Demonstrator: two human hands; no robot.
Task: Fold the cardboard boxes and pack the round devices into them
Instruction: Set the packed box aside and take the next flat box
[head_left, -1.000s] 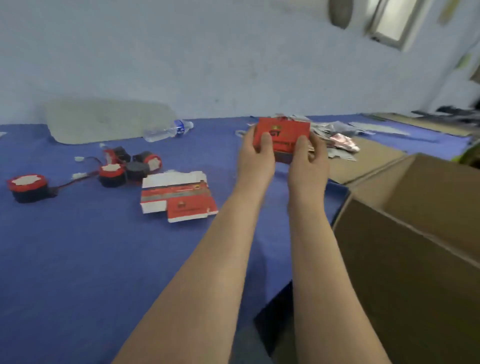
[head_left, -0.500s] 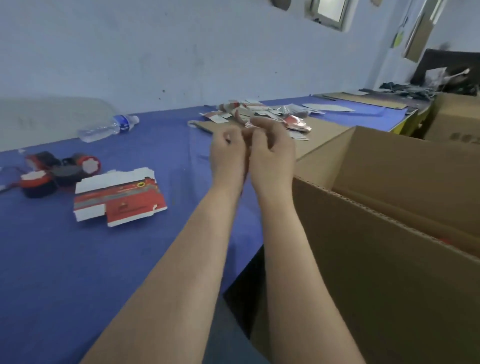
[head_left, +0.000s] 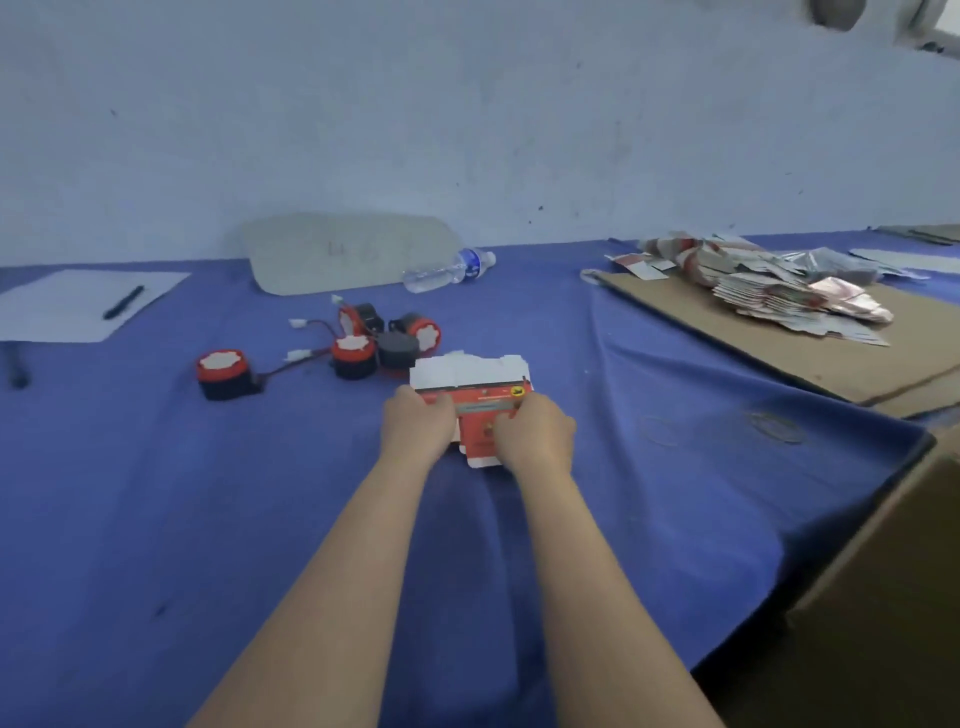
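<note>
A flat red and white cardboard box blank (head_left: 470, 382) lies on the blue tablecloth at the centre. My left hand (head_left: 415, 428) grips its left edge and my right hand (head_left: 535, 436) grips its right side, fingers curled over the card. Just behind it lie several round red and black devices (head_left: 387, 338) with wires, and one more round device (head_left: 223, 371) sits apart to the left. The near part of the blank is hidden under my hands.
A stack of flat box blanks (head_left: 774, 293) rests on a brown cardboard sheet (head_left: 727, 343) at the right. A large open carton (head_left: 883, 597) stands at the table's right edge. A water bottle (head_left: 449, 270), paper with a pen (head_left: 78, 306) and rubber bands (head_left: 774, 426) lie around.
A second ago both hands held a folded red box toward the carton on the right. They let it go there, swung back left, and now grip the flat blank on the table.
</note>
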